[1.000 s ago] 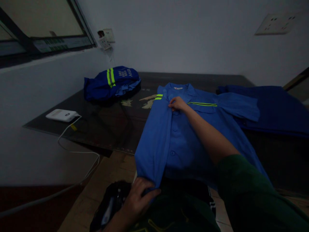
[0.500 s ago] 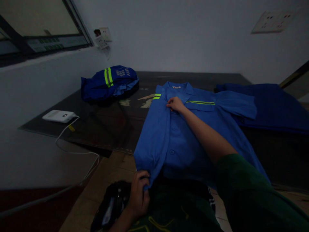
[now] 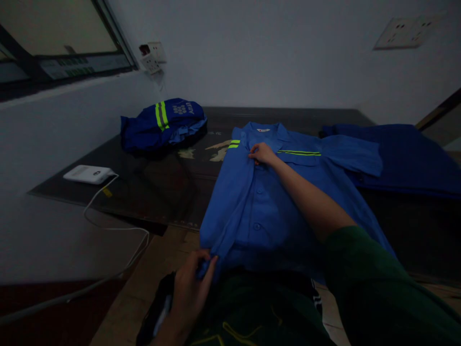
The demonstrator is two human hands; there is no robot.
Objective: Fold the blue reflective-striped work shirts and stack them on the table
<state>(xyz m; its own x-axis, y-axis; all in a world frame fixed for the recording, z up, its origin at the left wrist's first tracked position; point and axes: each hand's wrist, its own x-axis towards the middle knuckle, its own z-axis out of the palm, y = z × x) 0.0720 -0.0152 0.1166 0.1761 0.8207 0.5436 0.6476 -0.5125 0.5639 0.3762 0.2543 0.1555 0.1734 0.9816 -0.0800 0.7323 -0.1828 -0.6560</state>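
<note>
A blue button-up shirt point(image 3: 273, 206) with yellow-green stripes lies front up over the table's near edge, its collar away from me. Its left side is folded inward in a long strip. My left hand point(image 3: 194, 283) is closed on the bottom corner of that fold, thumb and fingers pinching the cloth. Higher up, below the collar, my right hand point(image 3: 262, 154) pinches the fold's inner edge near the button placket. The sleeve on the right lies spread out, partly over a darker blue folded cloth point(image 3: 410, 158).
A bundled blue garment point(image 3: 165, 124) with a reflective stripe rests at the back left of the dark table point(image 3: 151, 197). Near the left edge lies a white power bank point(image 3: 88, 174), its white cable point(image 3: 118, 228) hanging down. Wall sockets point(image 3: 406, 32) sit above.
My left hand has shifted slightly left and turned, drawing the shirt's lower corner with it, and the folded strip has changed shape near the hem. My right hand has barely moved.
</note>
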